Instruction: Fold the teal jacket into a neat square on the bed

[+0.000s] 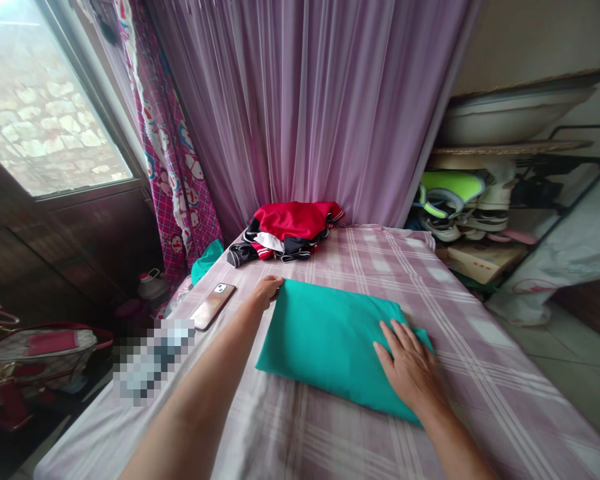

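A green cloth (325,340), folded into a flat rectangle, lies on the checked tablecloth (300,440) in front of me. At its far left corner my left hand (269,289) pinches the edge between thumb and fingers. My right hand (413,365) rests flat on the cloth's right side, fingers stretched out and slightly apart. Beyond the cloth sits a heap of red clothing (295,220) with black and white striped trim. To the left of my left forearm lies a phone (214,307), camera side up.
Purple curtains (320,100) hang behind the table. A shelf with shoes (480,217) and a cardboard box (485,260) stands at the right. On the left are a bag (45,357), a window (55,100) and another green fabric piece (207,260). A blurred-out patch covers something near the left edge.
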A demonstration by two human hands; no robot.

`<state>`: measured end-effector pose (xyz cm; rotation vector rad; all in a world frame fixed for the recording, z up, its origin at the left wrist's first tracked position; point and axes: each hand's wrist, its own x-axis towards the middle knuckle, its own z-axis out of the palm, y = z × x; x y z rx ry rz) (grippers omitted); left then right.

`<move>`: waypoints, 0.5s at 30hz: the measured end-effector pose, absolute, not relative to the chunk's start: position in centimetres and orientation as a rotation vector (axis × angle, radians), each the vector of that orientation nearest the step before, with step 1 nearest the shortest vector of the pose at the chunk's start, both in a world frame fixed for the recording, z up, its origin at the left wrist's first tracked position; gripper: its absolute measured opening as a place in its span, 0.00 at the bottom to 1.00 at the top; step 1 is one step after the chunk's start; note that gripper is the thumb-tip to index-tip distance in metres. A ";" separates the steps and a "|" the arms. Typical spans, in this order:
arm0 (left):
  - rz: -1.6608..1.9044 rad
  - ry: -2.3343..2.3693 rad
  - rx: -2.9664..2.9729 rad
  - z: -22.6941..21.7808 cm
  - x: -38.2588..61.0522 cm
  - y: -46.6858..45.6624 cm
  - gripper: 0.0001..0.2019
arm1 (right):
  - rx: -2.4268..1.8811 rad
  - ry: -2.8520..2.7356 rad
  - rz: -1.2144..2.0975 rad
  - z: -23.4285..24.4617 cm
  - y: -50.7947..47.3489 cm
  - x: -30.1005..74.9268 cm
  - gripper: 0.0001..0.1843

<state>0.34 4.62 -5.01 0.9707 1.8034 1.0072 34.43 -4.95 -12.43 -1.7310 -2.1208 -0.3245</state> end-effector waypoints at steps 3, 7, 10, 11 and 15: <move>1.127 1.945 0.993 -6.0 0.8 4.1 0.06 | -1.751 -2.130 -0.329 -12.4 -5.0 34.4 0.29; 1.250 2.060 1.090 -4.8 0.3 3.1 0.08 | -1.772 -2.141 -0.320 -12.4 -5.0 34.4 0.28; 1.354 2.062 1.315 -2.8 1.5 2.1 0.13 | -1.789 -2.142 -0.308 -12.3 -5.1 34.4 0.28; 1.361 2.033 1.456 -2.4 2.5 1.7 0.14 | -1.793 -2.143 -0.305 -12.3 -5.1 34.3 0.28; 0.919 1.938 2.302 -3.3 7.7 -0.6 0.23 | -1.789 -2.137 -0.302 -12.5 -4.8 34.6 0.29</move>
